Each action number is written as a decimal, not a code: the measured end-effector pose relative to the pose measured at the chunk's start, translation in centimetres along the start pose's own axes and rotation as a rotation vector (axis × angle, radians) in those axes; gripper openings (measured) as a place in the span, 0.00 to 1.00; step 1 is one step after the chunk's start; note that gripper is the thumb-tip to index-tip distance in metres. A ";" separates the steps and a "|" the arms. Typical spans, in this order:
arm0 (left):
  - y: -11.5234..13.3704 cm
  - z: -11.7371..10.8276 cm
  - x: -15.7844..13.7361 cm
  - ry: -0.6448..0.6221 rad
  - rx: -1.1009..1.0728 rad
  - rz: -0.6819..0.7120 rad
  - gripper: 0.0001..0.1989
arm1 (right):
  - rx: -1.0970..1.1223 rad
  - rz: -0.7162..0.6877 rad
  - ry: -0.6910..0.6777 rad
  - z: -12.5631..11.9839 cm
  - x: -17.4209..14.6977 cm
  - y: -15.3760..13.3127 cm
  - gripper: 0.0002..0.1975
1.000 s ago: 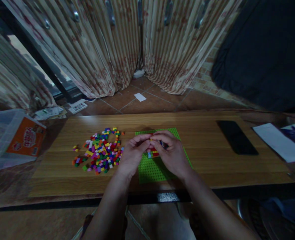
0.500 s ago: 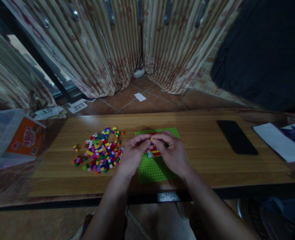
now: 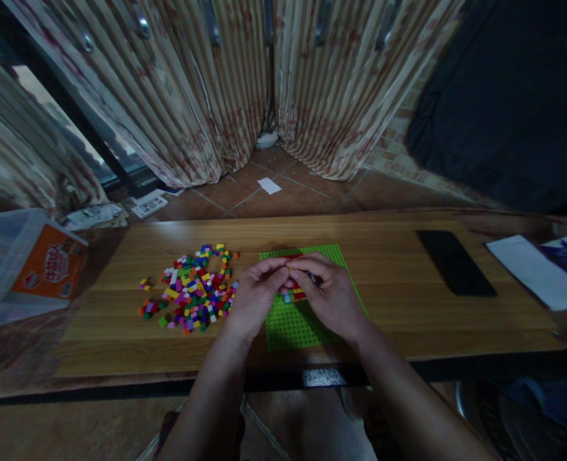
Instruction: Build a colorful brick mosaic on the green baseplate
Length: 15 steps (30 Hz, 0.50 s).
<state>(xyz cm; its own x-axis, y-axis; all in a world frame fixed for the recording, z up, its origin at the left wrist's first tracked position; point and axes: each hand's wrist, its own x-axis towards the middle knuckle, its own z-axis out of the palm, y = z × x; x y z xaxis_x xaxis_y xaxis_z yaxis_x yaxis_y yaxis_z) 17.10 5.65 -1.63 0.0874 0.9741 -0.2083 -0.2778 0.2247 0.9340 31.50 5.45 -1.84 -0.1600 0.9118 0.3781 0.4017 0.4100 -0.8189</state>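
Note:
My left hand (image 3: 259,291) and my right hand (image 3: 329,288) meet fingertip to fingertip above a green studded baseplate (image 3: 295,330). Both are closed in a pinch around a small yellow toy brick (image 3: 290,269), which the fingers mostly cover. Under the hands, red, yellow and light blue bricks (image 3: 295,295) sit on the baseplate, partly hidden. To the left of my left hand lies a loose pile of small multicoloured bricks (image 3: 199,288).
The wooden table (image 3: 384,320) carries a black phone-like slab (image 3: 456,262) at its right. White paper (image 3: 535,272) lies at the right end. A clear plastic tub (image 3: 5,310) with an orange label stands at the left. Curtains (image 3: 207,115) hang behind.
My fingers have closed further over the yellow brick, so less of it shows. My right fingers have shifted slightly left. The pile and baseplate stay put.

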 end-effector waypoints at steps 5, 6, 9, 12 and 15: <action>-0.1 -0.1 0.0 0.000 -0.005 0.006 0.10 | -0.001 -0.009 -0.004 0.0 0.0 0.0 0.10; -0.1 -0.1 0.0 0.002 -0.006 0.006 0.10 | -0.001 -0.007 -0.002 0.0 0.0 0.0 0.10; -0.1 -0.1 0.1 0.007 -0.009 0.006 0.10 | 0.005 0.006 -0.005 0.1 0.0 0.1 0.09; -0.1 -0.2 0.1 0.001 -0.013 0.009 0.11 | 0.004 0.018 -0.004 0.1 0.0 0.0 0.09; -0.1 -0.2 0.2 0.006 -0.021 0.013 0.12 | -0.001 0.023 0.009 0.1 0.0 0.1 0.09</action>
<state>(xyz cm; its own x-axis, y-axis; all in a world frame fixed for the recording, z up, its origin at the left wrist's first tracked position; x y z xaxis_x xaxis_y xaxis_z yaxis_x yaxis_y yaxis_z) 16.98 5.79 -1.81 0.0779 0.9771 -0.1980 -0.2986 0.2124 0.9304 31.42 5.46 -1.95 -0.1429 0.9209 0.3626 0.4057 0.3887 -0.8272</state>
